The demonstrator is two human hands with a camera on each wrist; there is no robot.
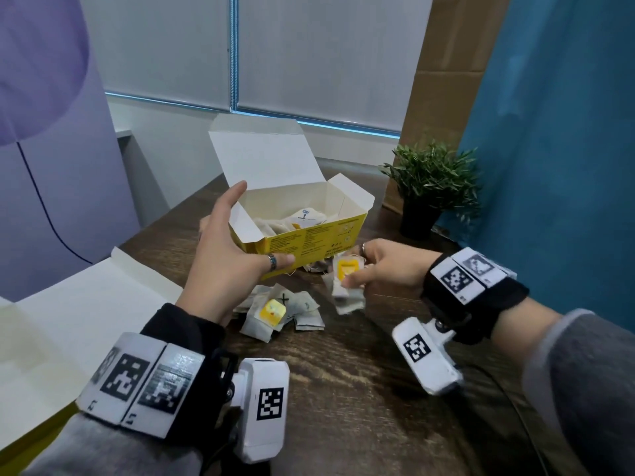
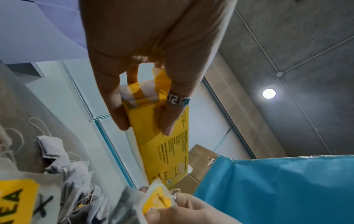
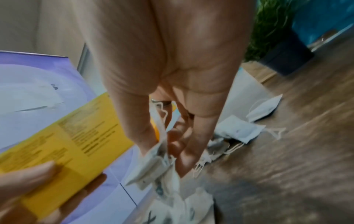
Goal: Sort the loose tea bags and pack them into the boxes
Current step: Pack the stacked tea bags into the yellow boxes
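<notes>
My left hand (image 1: 237, 255) grips the near end of an open yellow tea box (image 1: 309, 242) and holds it above the table, lid up; the left wrist view shows my thumb and ringed finger on the yellow tea box (image 2: 164, 145). Several tea bags (image 1: 299, 219) lie inside it. My right hand (image 1: 378, 269) pinches a small bunch of tea bags (image 1: 347, 280), one with a yellow tag, just right of the box; the right wrist view shows the same bunch of tea bags (image 3: 153, 166) between thumb and fingers. A loose pile of tea bags (image 1: 285, 310) lies on the wooden table (image 1: 360, 389).
A second open box with a wide white lid (image 1: 68, 321) sits at the near left. A potted plant (image 1: 429, 187) stands at the back right by a blue panel (image 1: 556, 149). More tea bags (image 3: 239, 128) lie scattered in the right wrist view.
</notes>
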